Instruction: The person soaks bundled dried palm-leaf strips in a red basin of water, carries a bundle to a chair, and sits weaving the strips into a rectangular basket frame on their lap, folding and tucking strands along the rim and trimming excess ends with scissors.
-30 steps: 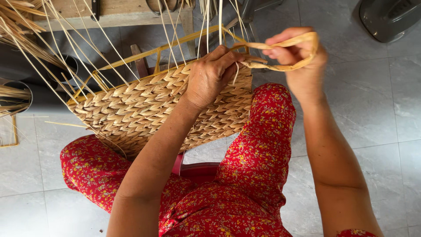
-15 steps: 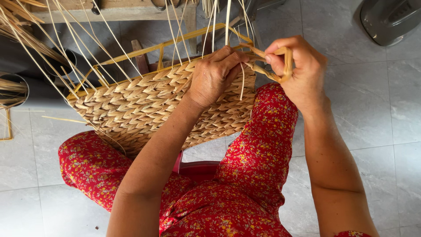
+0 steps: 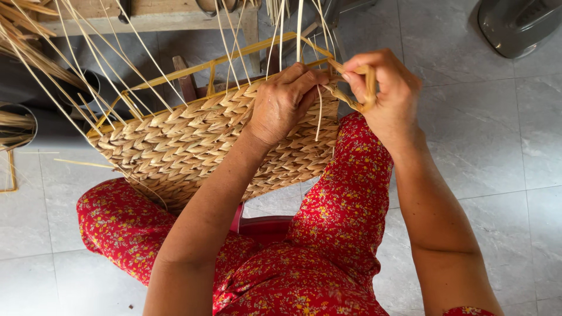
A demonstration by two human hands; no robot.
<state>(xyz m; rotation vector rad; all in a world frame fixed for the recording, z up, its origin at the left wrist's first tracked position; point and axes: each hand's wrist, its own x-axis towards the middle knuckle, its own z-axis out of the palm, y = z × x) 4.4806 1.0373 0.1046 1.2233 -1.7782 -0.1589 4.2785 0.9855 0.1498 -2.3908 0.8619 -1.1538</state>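
Note:
A half-woven straw basket rests across my knees, which are in red flowered trousers. A yellow wire frame rises above its woven wall, with thin pale upright strands sticking up from the rim. My left hand presses on the basket's top right corner, fingers curled over the rim. My right hand is closed around a flat tan weaving strand, which is looped over its fingers and runs to the corner by my left hand.
Loose bundles of dry straw fan out at the upper left beside round dark pots. A wooden bench stands behind the basket. A grey appliance sits at the top right on the grey tiled floor.
My right hand has drawn in toward the basket corner, and the wide loop of strand has shrunk to a tight one around its fingers. My left hand has stayed on the rim.

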